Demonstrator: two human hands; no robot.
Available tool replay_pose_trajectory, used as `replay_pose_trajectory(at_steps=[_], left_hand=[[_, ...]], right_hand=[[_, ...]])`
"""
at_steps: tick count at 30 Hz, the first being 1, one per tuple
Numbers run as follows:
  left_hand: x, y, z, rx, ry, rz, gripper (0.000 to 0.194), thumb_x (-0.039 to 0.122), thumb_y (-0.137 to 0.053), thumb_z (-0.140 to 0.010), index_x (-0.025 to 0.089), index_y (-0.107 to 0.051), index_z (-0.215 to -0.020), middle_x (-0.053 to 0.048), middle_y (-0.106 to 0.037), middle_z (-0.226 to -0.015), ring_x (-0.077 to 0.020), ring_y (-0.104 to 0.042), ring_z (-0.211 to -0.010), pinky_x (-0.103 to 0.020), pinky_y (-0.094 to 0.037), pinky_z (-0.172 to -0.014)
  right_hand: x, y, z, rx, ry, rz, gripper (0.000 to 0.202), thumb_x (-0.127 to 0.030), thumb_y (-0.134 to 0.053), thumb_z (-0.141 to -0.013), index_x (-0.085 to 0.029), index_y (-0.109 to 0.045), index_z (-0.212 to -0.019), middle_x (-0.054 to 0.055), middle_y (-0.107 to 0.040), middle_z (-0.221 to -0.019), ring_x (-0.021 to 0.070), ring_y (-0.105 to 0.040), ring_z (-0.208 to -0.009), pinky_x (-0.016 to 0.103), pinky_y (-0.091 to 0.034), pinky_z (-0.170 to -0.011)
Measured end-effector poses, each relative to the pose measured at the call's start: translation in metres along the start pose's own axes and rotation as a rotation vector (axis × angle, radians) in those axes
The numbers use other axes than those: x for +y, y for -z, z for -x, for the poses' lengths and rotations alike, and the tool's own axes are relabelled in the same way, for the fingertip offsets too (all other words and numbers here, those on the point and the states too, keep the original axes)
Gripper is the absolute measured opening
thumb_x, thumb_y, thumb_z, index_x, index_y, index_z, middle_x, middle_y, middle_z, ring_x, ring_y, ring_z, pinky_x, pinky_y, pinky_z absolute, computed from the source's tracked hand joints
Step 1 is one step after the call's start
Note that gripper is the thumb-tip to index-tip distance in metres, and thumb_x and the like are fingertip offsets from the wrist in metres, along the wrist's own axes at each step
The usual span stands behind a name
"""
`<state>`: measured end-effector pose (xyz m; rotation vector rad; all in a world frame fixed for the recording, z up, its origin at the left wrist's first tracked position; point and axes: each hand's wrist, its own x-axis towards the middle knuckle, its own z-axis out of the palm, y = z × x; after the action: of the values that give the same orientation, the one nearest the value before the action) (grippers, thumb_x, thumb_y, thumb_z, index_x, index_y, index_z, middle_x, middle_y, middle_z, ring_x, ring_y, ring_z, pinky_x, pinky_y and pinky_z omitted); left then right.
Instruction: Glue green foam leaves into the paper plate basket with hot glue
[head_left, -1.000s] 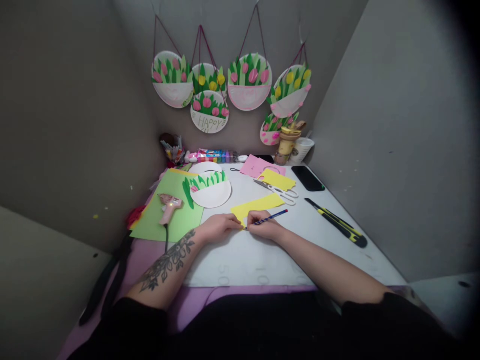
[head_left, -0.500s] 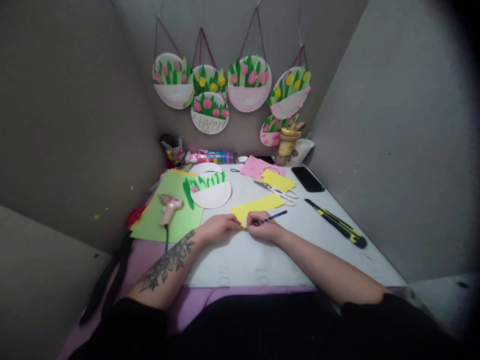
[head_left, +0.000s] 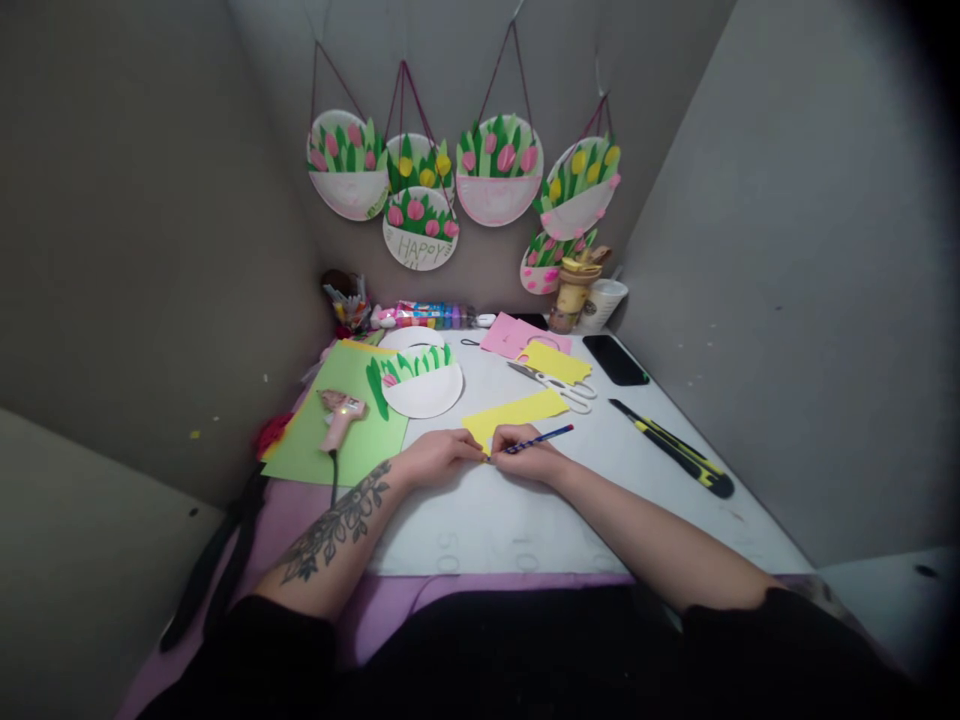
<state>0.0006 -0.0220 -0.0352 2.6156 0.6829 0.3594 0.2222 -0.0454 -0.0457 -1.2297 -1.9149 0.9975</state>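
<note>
My right hand grips a dark blue pencil, its tip down at the lower left end of a yellow paper strip. Close beside it, the fingertips of my left hand are pressed together at the strip's lower left corner, by the pencil tip. Part of the strip is hidden behind my fingers. Up and left of my hands lies a cut white paper plate with green paper leaves and a pink flower.
Left are green sheets and a pink glue gun. Scissors, yellow paper, pink paper, a phone and a cutter knife lie right. Several decorated plates hang behind, including one.
The pencil and my right hand have shifted very slightly left. My left hand stays in the same place.
</note>
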Motion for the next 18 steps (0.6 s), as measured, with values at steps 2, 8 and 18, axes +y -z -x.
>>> replay_pose_trajectory(at_steps=[2, 8, 18], left_hand=[[-0.0007, -0.0004, 0.0, 0.001, -0.002, 0.004, 0.036, 0.013, -0.048, -0.089, 0.025, -0.071, -0.114, -0.004, -0.068, -0.115, -0.0155, -0.064, -0.103, -0.023, -0.047, -0.088], [0.001, 0.0005, -0.0003, 0.008, 0.008, 0.015, 0.035, 0.013, -0.047, -0.089, 0.025, -0.071, -0.112, -0.004, -0.068, -0.115, -0.0154, -0.064, -0.103, -0.024, -0.047, -0.089], [-0.0001, -0.0002, 0.0001, -0.003, 0.015, 0.024, 0.035, 0.012, -0.048, -0.088, 0.024, -0.071, -0.112, -0.004, -0.068, -0.116, -0.0157, -0.064, -0.104, -0.024, -0.047, -0.089]], right_hand=[[-0.0003, 0.0013, 0.0003, 0.012, 0.003, -0.029, 0.006, -0.019, -0.058, -0.065, -0.019, -0.058, -0.059, -0.002, -0.06, -0.06, 0.0118, -0.052, -0.058, 0.023, -0.038, -0.054], [0.0007, 0.0019, 0.0004, 0.015, 0.019, -0.024, 0.006, -0.017, -0.057, -0.063, -0.019, -0.055, -0.058, -0.002, -0.058, -0.058, 0.0114, -0.05, -0.056, 0.023, -0.036, -0.053], [0.0048, 0.0001, -0.0004, 0.005, 0.027, 0.002, 0.006, -0.017, -0.057, -0.064, -0.019, -0.057, -0.058, -0.002, -0.059, -0.058, 0.0115, -0.05, -0.057, 0.023, -0.036, -0.053]])
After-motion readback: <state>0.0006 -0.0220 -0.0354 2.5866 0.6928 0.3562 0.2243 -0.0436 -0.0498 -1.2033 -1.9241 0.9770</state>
